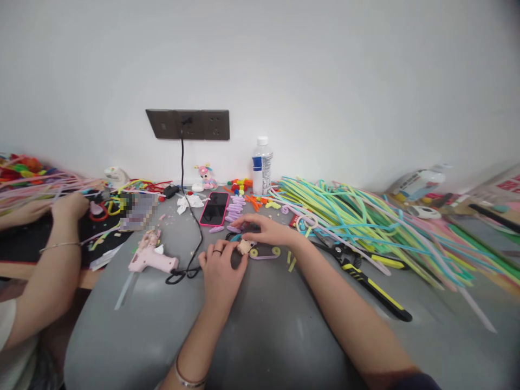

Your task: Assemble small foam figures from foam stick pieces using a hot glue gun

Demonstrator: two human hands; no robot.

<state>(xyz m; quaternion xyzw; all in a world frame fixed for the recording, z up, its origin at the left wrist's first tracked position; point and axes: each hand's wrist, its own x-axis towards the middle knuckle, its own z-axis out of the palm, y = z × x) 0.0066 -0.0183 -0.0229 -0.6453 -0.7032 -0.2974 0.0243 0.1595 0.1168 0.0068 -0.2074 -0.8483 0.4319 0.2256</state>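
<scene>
A small beige fuzzy piece (244, 247) lies low over the grey table, between the fingertips of my left hand (221, 270). That hand is closed, with index finger and thumb at the piece's left side. My right hand (268, 231) arches in from the right, its fingers stretched left and the thumb apart from them, close above the piece. A bluish bit (234, 237) shows under the right fingers, partly hidden. Just right of the piece is a lilac strip (264, 258) with yellow-green coils (276, 251) at its end. Short yellow-green stems (291, 262) lie beyond it.
A pink glue gun (153, 257) with a black cord (200, 238) lies left. Behind my hands are a phone (214, 208), lilac pieces (235, 208) and a bottle (266, 168). Yellow-black pliers (371, 290) and many pipe cleaners (349, 216) spread right. Another person's arm (52, 265) works at left.
</scene>
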